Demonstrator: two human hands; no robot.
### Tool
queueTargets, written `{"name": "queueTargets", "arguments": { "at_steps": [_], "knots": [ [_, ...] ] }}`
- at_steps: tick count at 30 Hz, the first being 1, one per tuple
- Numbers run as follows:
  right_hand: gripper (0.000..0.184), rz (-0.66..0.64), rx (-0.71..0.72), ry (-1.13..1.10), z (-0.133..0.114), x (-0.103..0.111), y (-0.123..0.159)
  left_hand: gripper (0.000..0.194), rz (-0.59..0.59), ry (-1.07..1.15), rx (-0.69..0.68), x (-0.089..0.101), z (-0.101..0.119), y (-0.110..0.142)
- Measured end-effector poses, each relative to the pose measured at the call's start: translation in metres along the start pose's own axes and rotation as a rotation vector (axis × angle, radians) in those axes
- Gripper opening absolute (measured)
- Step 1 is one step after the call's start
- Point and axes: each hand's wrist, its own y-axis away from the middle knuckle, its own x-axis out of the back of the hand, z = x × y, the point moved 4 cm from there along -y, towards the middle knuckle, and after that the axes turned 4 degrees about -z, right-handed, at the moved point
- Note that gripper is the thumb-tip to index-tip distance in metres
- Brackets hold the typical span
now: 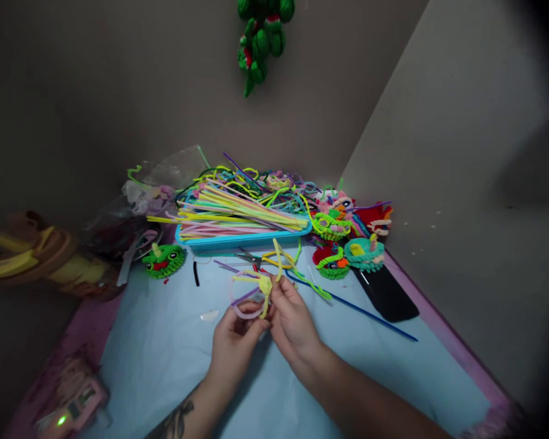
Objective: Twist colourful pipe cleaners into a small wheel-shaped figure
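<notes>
Yellow chenille knot at the centre of a pipe-cleaner piece (265, 285), held in the air over the desk (160, 366), near side of the blue tray (251, 241). Left hand (232, 344): narrow, thumb and fingers pinching the piece low, by the pale lilac loop (247, 315). Right hand (296, 317): narrow, fingertips on the yellow stem just beside the knot. Exact grip behind the fingers is hidden.

For good handling, the left pinch should act as the anchor, close to the knot, while the right does the fine shaping. Short, small bends look safer than one hard pull; the wire core could kink and the fuzz flatten if squeezed hard. The purple stem (246, 297) and the lilac loop sit close to the working area, so fingers are best placed without crushing the curve. Loose ends stick out and may snag; best pointed away from the fingertips.

Scissors (249, 258) lie open-bladed on the near side of the tray, beside loose stems; hands best clear of the blades. Long blue stem (370, 314) runs out to the right of the tray, nearer the person; little risk of tangling if the piece is held up.
</notes>
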Motion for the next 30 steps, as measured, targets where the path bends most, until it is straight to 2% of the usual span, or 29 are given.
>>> {"name": "queueTargets", "arguments": {
  "at_steps": [5,10,20,25,30],
  "knots": [
    [0.021,0.012,0.014,0.02,0.0,0.002,0.0,0.015,-0.009,-0.018,-0.029,0.001,-0.001,0.003],
    [0.026,0.036,-0.045,0.01,0.0,0.002,0.001,0.019,-0.062,-0.121,-0.047,0.005,-0.003,0.007],
    [0.028,0.005,-0.08,-0.04,0.001,0.001,0.002,0.014,-0.134,-0.291,-0.202,0.004,0.011,0.008],
    [0.028,0.001,-0.08,-0.061,0.001,0.0,0.002,0.012,-0.091,-0.269,-0.225,0.007,0.008,0.008],
    [0.026,-0.008,-0.086,-0.093,0.002,0.0,0.003,0.006,-0.096,-0.267,-0.246,0.006,0.006,0.009]
  ]
}}
